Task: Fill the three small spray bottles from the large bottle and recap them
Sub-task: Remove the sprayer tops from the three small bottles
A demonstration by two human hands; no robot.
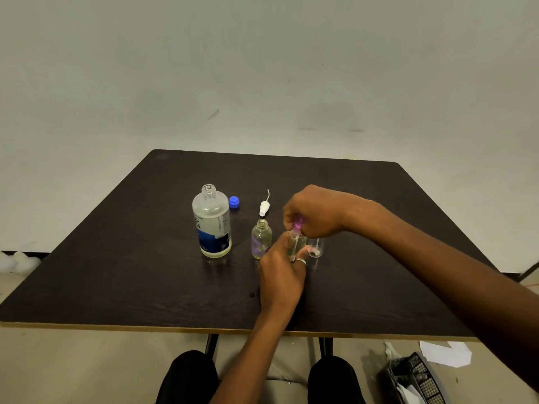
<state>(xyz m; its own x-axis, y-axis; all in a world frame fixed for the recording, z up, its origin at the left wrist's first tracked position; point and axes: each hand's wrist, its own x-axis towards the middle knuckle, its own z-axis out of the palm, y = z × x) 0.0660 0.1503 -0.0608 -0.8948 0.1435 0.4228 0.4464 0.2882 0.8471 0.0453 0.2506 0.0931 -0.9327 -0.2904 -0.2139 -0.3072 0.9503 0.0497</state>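
Bench point(116, 272): dark, flat wood with a pale front edge. All the things stand on it.
Left hand point(281, 275): fingers wrapped round the low part of a small spray bottle point(297, 243), holding it up straight on the bench. If the hold slips, the smooth bottle could tip and spill.
Small spray bottle: clear and round, with pale yellow liquid and a thin tube inside.
Right hand point(313, 212): fingertips pinch the pink spray top point(299, 223) at the bottle's neck. I think it is being twisted on. If it goes on crooked, it could leak.
Clear little container point(315, 249): just right of the held bottle, half hidden. I cannot tell if it is a bottle or a cover.
Open small bottle point(261, 239): clear, with a purple picture and no top. It stands very near the left hand, so a bump could knock it over.
White spray top point(264, 207): lies on its side behind the open bottle, its thin tube sticking out. It could roll.
Large bottle point(212, 225): cloudy plastic with a blue and white label, standing open.
Blue cap point(234, 202): small and round, just beside the large bottle.
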